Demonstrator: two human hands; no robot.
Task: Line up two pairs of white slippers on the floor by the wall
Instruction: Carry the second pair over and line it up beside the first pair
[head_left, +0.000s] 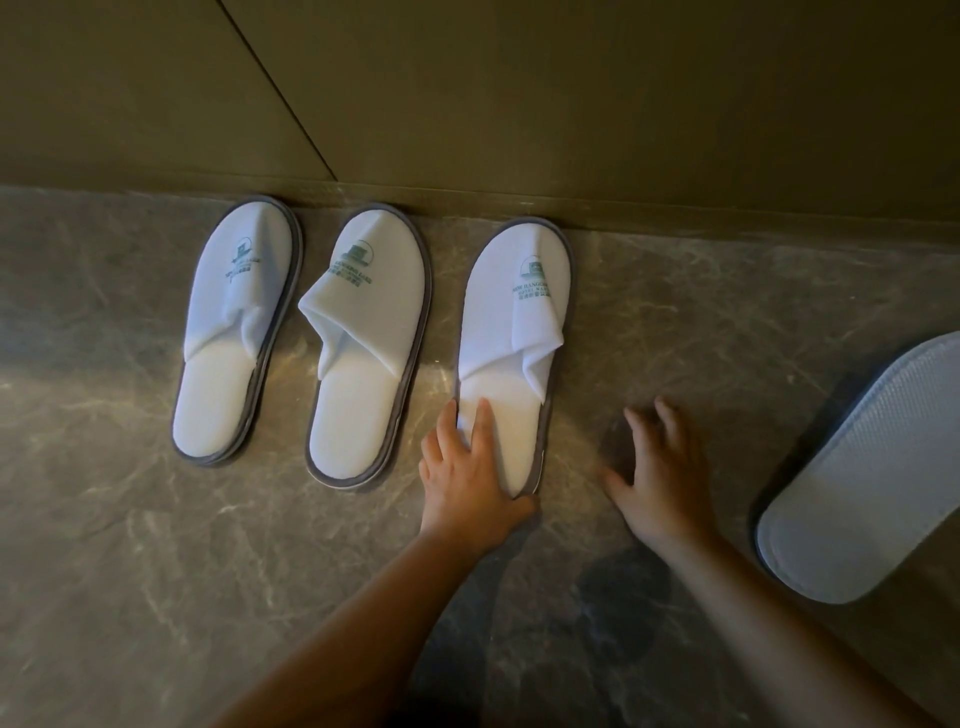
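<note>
Where the grey-brown marble floor (156, 545) meets the matte olive wall (519, 104), 3 white slippers lie sole-down in a row, toes touching or just short of the wall's base. Each is a soft, waffle-weave terry oval edged in grey piping, with a green printed logo on a creased, floppy upper. The first slipper (236, 332) sits at about 10 o'clock in the view, its long axis running heel at 7 o'clock to toe at 1 o'clock. The second slipper (369, 348) lies just beside it with the same slight lean, its upper folded into a peak on the left edge. The third slipper (514, 353), near centre, points closer to 12 o'clock. The left hand (467, 478) rests on its heel, fingers loosely spread across the smooth insole and the thumb hooked under the heel's rim. The right hand (660, 467) is open with fingers spread, palm down over bare floor just right of that slipper; it is blurred, and I cannot tell if it touches the stone. Well apart, at 3 o'clock, the fourth slipper (872, 467) lies upside down, showing a pale dimpled sole, heel toward 7 o'clock and toe cut off by the frame edge.
</note>
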